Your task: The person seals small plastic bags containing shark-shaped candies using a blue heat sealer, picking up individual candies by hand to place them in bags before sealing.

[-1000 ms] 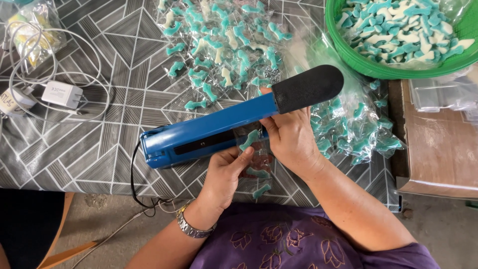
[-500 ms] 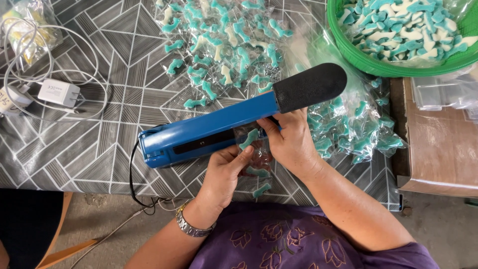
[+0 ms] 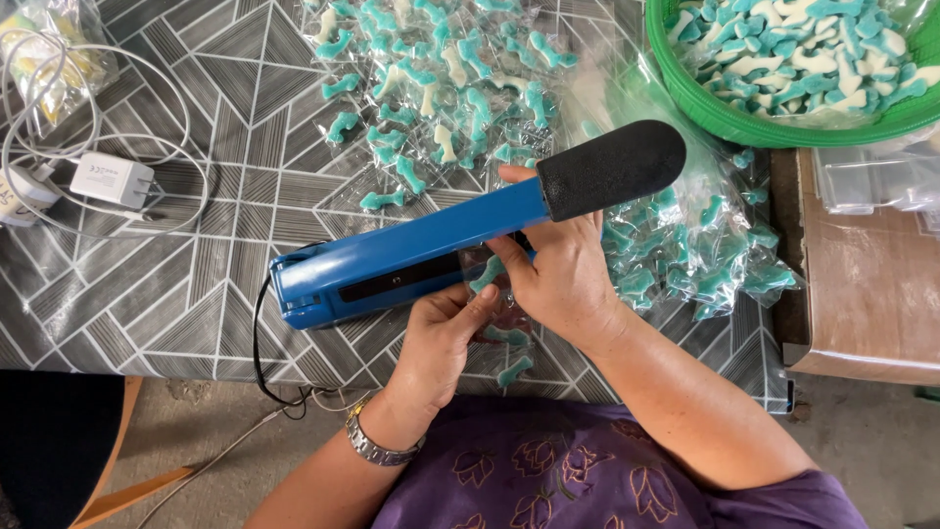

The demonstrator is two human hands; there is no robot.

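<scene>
A blue heat sealer (image 3: pixel 411 250) with a black padded handle (image 3: pixel 612 167) lies slanted across the patterned table. My right hand (image 3: pixel 563 279) grips its lever arm just below the black handle. My left hand (image 3: pixel 446 333) holds a small clear bag of teal and white gummy candies (image 3: pixel 494 309) with its top edge under the sealer's jaw. A metal watch sits on my left wrist.
Loose and bagged teal-white candies (image 3: pixel 441 78) spread over the table behind the sealer; filled bags (image 3: pixel 695 255) pile at right. A green basket (image 3: pixel 744 122) of candies stands top right, a cardboard box (image 3: pixel 871 284) beside it. A white charger (image 3: pixel 113 179) with cables lies left.
The sealer and both hands stay in the same grip; only the view has drifted slightly. The small bag remains under the jaw.
</scene>
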